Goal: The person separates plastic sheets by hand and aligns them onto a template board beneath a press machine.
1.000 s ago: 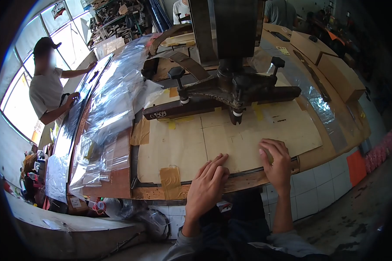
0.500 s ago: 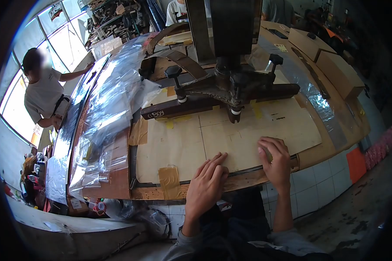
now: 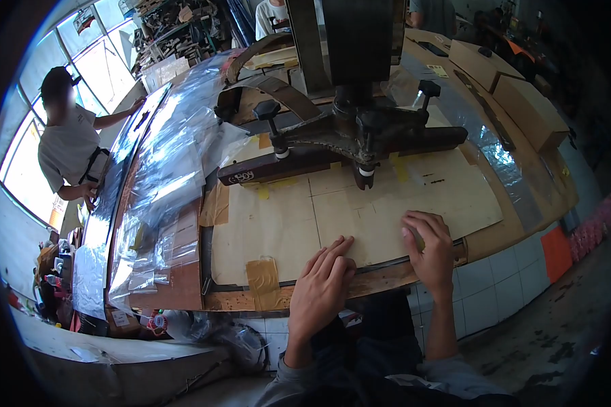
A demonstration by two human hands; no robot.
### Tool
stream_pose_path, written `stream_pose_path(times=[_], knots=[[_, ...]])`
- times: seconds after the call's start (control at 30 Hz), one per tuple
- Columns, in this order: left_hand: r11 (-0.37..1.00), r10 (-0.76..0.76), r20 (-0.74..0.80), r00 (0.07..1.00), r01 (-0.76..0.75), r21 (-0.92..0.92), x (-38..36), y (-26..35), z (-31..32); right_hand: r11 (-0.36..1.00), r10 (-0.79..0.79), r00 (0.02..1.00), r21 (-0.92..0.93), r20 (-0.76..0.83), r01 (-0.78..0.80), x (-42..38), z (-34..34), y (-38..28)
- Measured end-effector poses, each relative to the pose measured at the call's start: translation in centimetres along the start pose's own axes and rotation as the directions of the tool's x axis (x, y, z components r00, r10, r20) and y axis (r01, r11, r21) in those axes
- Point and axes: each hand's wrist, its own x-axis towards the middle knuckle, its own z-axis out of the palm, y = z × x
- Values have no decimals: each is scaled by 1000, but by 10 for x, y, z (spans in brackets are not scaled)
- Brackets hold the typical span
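My left hand [image 3: 322, 288] rests over the front edge of a pale flat board [image 3: 265, 224], its fingers stretched forward and nothing seen in its grasp. To the right, my right hand [image 3: 430, 254] stands on the board near the same edge. Its fingers are curved and the thumb is apart, with no object visible between them. Pencil lines and strips of yellow tape mark the board. Across its far side lies a dark metal press bar [image 3: 400, 141], carried by a black machine head [image 3: 349, 129]. Brown tape [image 3: 263, 281] covers the board's front left edge.
Clear plastic sheeting [image 3: 173, 183] covers the table's left side. Cardboard boxes [image 3: 529, 108] stand at the right, by a dark strip [image 3: 478, 108]. A co-worker [image 3: 75, 146] is at the left edge. Curved brown strips [image 3: 278, 95] lie behind the bar.
The co-worker at the left has shifted their head and lower hand slightly. My own hands stay in almost the same place.
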Motion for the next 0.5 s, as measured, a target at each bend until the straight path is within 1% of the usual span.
stream_pose_path(times=[0.17, 0.27, 0.37, 0.5], knots=[[1000, -7, -34, 999, 6, -12, 1, 1, 1, 1000, 2, 1000, -6, -1, -2, 0, 0, 0], [1000, -6, -31, 999, 6, -13, 1, 1, 0, 1000, -1, 1000, -5, -4, 1, -1, 1, 1], [1000, -5, 6, 1000, 5, 6, 0, 1, 0, 1000, -1, 1000, -2, -3, 1, -1, 1, 1], [1000, -4, 5, 1000, 4, 4, 0, 1, 0, 1000, -3, 1000, 0, -6, 3, -1, 1, 1]])
